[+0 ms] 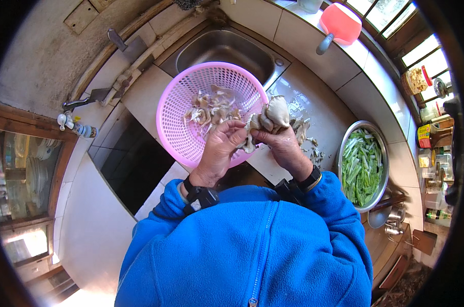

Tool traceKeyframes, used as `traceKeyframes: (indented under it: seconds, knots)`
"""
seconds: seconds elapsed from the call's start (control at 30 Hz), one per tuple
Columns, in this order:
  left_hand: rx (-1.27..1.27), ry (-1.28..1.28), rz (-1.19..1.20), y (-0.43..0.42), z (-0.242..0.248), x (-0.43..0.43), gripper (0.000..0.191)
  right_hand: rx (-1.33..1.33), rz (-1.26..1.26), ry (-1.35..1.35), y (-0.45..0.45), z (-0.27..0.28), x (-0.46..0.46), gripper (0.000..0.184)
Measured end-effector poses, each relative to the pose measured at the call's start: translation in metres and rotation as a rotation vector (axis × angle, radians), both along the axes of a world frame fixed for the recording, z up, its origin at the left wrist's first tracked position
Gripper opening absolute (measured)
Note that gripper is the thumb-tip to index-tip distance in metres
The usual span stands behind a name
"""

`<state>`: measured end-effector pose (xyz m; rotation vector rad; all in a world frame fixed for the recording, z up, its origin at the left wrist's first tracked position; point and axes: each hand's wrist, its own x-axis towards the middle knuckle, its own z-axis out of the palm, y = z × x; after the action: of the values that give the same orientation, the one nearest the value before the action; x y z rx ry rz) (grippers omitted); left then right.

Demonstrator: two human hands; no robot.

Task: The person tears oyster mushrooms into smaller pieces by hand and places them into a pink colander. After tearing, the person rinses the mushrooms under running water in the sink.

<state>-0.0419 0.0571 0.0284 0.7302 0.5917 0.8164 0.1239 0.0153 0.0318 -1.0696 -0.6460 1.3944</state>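
Note:
A cluster of oyster mushrooms (276, 110) is gripped in my right hand (287, 147), its caps turned upward. My left hand (222, 147) pinches at the near edge of the same cluster, where a pale strip (249, 145) hangs between both thumbs. Both hands are above the right-hand rim of a pink plastic colander (166, 90). Inside it lie torn mushroom pieces (212, 105). More mushrooms (301, 128) rest on the tiled counter beyond my right hand, partly hidden by it, with small scraps (317, 153) beside them.
Behind the colander is a stainless steel sink (232, 40). A metal basin (385, 165) of chopped green leaves (361, 165) stands at the right. Cleavers (134, 48) hang along the left wall. A red scoop (341, 23) sits on the tiled ledge. A dark opening (134, 165) breaks the counter at left.

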Motion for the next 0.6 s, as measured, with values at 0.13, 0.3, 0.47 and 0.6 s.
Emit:
traceKeyframes:
  seconds: [0.13, 0.3, 0.47, 0.6]
  knots:
    - [0.228, 0.220, -0.068, 0.001, 0.003, -0.004, 0.022, 0.000, 0.022, -0.064, -0.004, -0.003, 0.002, 0.042]
    - [0.226, 0.320, -0.127, 0.013, 0.005, -0.017, 0.016, -0.004, 0.180, 0.050, -0.010, -0.003, 0.013, 0.044]
    - [0.096, 0.271, 0.045, 0.036, 0.010, -0.035, 0.013, -0.011, 0.148, 0.085, -0.010, 0.001, 0.023, 0.047]
    - [-0.151, 0.051, 0.068, 0.032, 0.005, -0.028, 0.015, -0.084, 0.093, 0.065, -0.005, 0.001, 0.016, 0.046]
